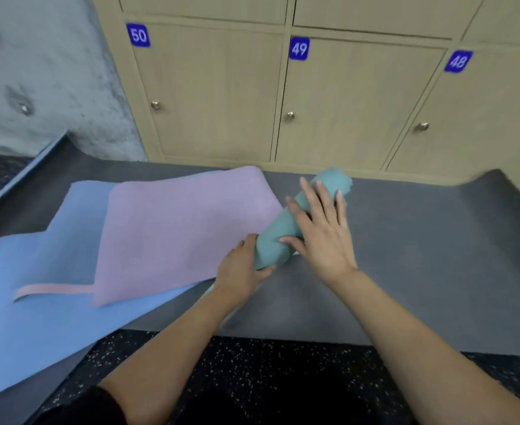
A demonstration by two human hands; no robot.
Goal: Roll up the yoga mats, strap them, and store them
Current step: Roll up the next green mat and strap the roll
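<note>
Dark speckled floor (283,378) spread with a wide grey mat (421,256), a blue mat (38,332) overlapping its left edge.

View: head-worn; wide-angle
Direction: aimed forward and down across the grey floor mat (405,271); lockers (215,96) are met at its far edge
Nearness: close; the mat's near edge is held low in frame
</note>
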